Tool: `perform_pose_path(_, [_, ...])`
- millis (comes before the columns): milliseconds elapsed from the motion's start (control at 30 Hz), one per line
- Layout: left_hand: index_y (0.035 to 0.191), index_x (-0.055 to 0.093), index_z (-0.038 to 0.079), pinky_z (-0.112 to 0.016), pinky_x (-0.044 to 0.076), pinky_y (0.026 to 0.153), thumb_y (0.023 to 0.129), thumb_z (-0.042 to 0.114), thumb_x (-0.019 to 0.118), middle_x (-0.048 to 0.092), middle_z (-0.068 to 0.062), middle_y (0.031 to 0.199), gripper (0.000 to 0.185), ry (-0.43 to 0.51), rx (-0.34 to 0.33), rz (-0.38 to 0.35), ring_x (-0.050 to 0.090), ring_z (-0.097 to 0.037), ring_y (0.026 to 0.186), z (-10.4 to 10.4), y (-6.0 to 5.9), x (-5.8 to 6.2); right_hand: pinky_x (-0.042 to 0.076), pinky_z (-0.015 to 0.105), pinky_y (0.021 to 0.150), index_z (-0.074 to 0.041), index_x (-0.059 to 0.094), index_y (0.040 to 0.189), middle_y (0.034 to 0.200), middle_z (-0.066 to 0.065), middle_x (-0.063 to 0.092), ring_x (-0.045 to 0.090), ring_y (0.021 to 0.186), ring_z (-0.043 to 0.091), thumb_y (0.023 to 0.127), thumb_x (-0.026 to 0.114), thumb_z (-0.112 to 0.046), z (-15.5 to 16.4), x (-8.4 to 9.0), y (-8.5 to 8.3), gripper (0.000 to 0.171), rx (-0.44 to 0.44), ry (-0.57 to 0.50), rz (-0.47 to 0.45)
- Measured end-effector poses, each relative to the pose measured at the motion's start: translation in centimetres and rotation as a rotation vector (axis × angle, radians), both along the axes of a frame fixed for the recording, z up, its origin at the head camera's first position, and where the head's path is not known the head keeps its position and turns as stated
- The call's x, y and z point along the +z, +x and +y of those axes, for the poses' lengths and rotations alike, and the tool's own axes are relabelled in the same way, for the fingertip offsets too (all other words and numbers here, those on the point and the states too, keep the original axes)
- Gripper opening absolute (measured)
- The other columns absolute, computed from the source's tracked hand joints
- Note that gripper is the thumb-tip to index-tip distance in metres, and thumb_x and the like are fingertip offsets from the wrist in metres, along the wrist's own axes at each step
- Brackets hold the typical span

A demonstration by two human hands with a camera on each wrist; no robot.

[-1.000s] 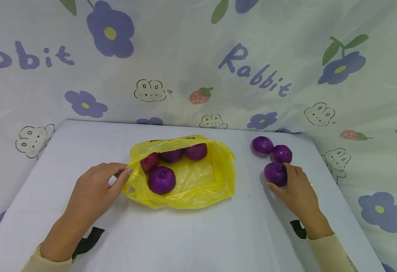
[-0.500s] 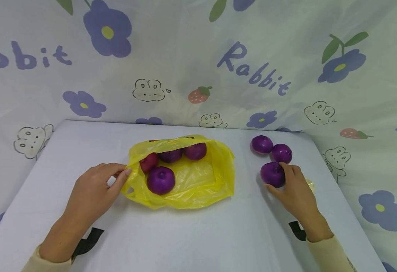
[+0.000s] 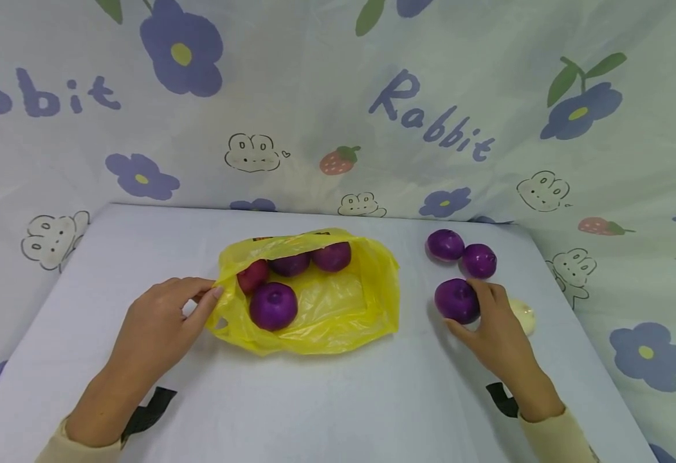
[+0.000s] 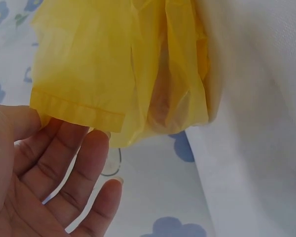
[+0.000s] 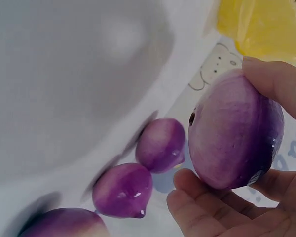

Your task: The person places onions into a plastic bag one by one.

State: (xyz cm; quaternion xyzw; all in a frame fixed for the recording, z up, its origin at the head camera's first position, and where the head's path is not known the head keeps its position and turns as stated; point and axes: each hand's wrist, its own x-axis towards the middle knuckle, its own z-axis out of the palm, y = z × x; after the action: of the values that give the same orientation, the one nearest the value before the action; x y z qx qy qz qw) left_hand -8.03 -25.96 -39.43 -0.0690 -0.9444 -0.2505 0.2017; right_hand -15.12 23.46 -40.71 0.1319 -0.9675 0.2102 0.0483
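Note:
In the head view my left hand (image 3: 155,331) pinches the left rim of a yellow plastic bag (image 3: 328,308) between thumb and fingers. The left wrist view shows the hand's other fingers loosely bent below the bag's edge (image 4: 76,111). Inside the open bag lie a large purple onion (image 3: 274,307), two more purple ones near the back and a redder round one (image 3: 253,278). My right hand (image 3: 502,341) grips another purple onion (image 3: 456,301) between thumb and fingers. The right wrist view shows this onion (image 5: 232,131) apart from the others.
Two purple onions (image 3: 445,245) sit side by side behind the right hand. A pale yellowish round thing (image 3: 525,316) is partly hidden by that hand. Everything rests on a white table (image 3: 326,411), with a printed curtain (image 3: 291,109) behind it.
My right hand has carried its onion a little to the left and nearer, uncovering more of the pale round thing. The left hand and the bag stay nearly still.

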Motion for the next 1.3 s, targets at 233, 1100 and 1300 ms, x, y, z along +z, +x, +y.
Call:
perform_pose_path(233, [0.108,0.078,0.001,-0.053,0.058,0.071,0.092,0.013,0.080,0.076,-0.008,0.091,0.020,-0.007,0.001,0.004,0.068,-0.029,0.083,0.0,-0.1,0.0,0.050,0.067,0.097,-0.001,0.044,0.151,0.139,0.031,0.046,0.056,0.120,0.049,0.082,0.091,-0.022,-0.5,0.6,0.5,0.087,0.016,-0.015,0.047])
perform_pose_path(1100, [0.108,0.077,0.002,-0.053,0.057,0.071,0.094,0.014,0.078,0.076,-0.008,0.091,0.019,-0.015,0.006,-0.002,0.067,-0.029,0.083,0.0,0.2,0.1,0.053,0.058,0.099,-0.005,0.050,0.149,0.140,0.016,0.053,0.056,0.124,0.034,0.079,0.095,-0.027,-4.1,3.6,2.9,0.086,0.113,-0.041,0.064])
perform_pose_path(1300, [0.109,0.077,0.002,-0.052,0.057,0.071,0.094,0.015,0.078,0.076,-0.008,0.092,0.020,-0.018,0.009,-0.013,0.068,-0.030,0.083,0.0,0.2,0.1,0.054,0.052,0.100,-0.008,0.050,0.150,0.142,0.012,0.054,0.057,0.126,0.030,0.079,0.095,-0.030,-5.2,4.1,3.4,0.087,0.142,-0.023,0.049])
